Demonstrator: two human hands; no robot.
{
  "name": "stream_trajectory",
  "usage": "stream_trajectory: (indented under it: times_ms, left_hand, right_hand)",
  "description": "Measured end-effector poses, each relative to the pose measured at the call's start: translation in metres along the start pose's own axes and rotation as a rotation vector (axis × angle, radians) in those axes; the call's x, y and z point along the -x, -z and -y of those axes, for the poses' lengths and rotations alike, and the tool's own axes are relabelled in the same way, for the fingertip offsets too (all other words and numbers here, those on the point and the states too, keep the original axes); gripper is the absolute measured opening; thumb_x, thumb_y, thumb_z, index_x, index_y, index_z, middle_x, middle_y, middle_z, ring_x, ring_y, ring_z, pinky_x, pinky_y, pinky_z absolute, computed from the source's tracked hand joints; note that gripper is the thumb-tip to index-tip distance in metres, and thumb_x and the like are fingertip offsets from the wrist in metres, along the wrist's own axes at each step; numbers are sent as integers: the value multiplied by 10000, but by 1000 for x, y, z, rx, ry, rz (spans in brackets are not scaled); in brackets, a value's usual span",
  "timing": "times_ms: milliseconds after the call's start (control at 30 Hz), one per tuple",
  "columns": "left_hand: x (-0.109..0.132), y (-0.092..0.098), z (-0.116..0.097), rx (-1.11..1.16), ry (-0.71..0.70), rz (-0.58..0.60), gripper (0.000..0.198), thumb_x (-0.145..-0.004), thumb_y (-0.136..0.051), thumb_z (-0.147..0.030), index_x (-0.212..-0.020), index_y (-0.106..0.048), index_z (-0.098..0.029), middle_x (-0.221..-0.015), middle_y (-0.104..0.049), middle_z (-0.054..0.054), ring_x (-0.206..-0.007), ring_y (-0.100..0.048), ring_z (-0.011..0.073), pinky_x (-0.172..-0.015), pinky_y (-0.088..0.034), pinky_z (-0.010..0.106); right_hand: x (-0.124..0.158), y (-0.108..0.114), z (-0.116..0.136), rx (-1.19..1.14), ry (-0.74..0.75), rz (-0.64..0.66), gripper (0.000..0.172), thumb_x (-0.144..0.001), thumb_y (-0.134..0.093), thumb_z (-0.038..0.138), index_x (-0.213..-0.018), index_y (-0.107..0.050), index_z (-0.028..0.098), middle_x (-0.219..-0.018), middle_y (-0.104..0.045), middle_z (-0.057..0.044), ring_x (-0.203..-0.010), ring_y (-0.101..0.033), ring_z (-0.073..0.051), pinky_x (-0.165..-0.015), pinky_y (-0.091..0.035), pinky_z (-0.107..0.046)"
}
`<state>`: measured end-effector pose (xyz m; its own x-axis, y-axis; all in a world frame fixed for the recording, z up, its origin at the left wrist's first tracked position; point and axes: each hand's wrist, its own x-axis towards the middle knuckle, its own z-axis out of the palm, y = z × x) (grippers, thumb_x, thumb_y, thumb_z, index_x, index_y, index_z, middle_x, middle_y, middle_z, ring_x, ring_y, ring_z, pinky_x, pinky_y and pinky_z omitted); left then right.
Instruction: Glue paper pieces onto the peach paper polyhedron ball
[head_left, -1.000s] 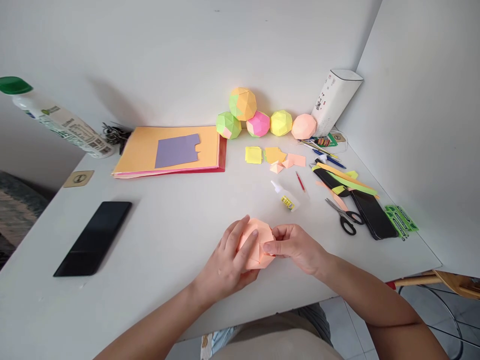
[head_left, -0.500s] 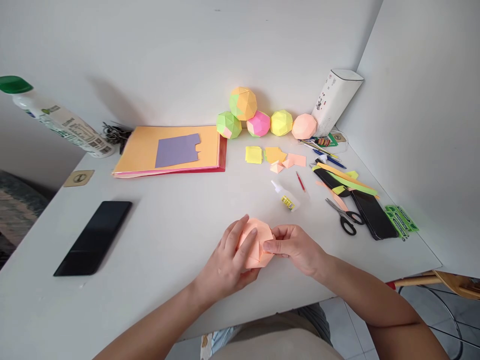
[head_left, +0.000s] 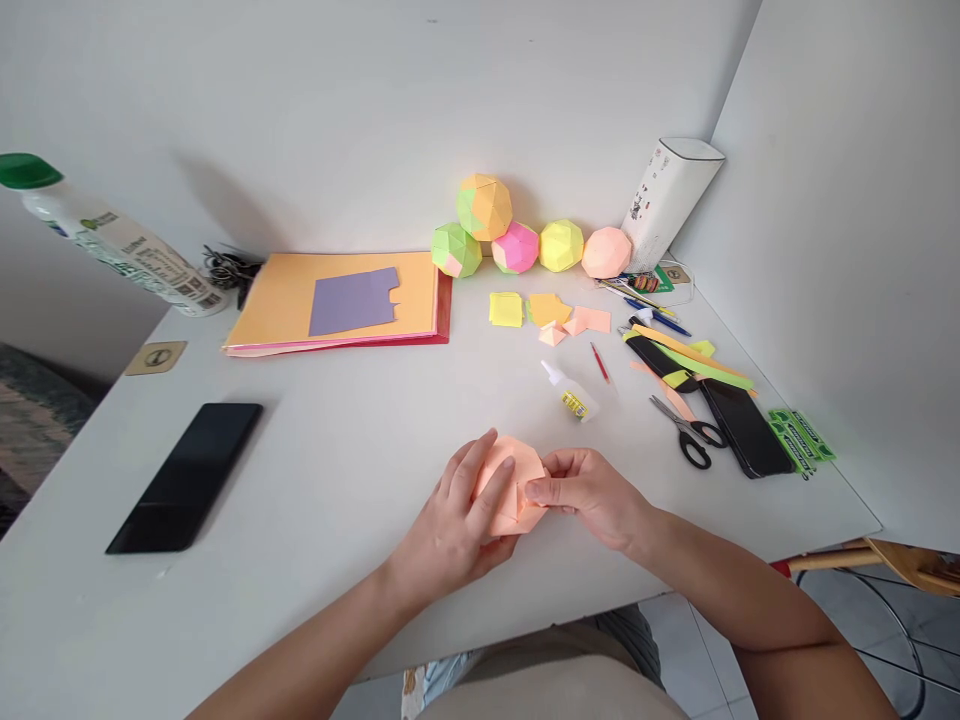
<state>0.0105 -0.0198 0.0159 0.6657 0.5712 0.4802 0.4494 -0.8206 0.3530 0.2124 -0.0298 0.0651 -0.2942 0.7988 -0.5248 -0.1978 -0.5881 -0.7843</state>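
Observation:
Both hands hold a peach-coloured folded paper ball (head_left: 526, 462) above the front part of the white table (head_left: 315, 440). My left hand (head_left: 457, 520) wraps its left side, with fingers laid over the top and the thumb side low. With thumb and fingers, my right hand (head_left: 589, 495) pinches the ball's right edge, where a flap or seam shows. The underside of the ball is hidden. Just beyond it lies a glue bottle (head_left: 571, 395) on its side, with a small red pen-like stick (head_left: 601, 362) next to it.
Finished paper balls (head_left: 517, 247) line the back wall, near paper pieces (head_left: 550, 308). Scissors (head_left: 686, 430) and a black phone (head_left: 746, 428) lie right. A paper stack (head_left: 337, 345), another dark phone (head_left: 187, 478) and a green-capped bottle (head_left: 120, 240) are left.
The view has shifted very slightly. Both hands keep the same grip on the paper ball, and nothing else has visibly moved.

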Motion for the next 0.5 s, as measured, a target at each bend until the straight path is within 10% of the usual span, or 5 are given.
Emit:
stream_trajectory:
  times_ms: [500]
  left_hand:
    - [0,-3,-3,-58,23,-61,807,-880,-632,-220,-1509,-128,-174,-1411,-333,262,-1283,-414,384,-925,-517,568]
  right_hand:
    - [-1,1,2,24,45,-18,308,-619,-858,373,-760,-685,162,-738,-666,5,-724,-606,-132,-709,-476,-277]
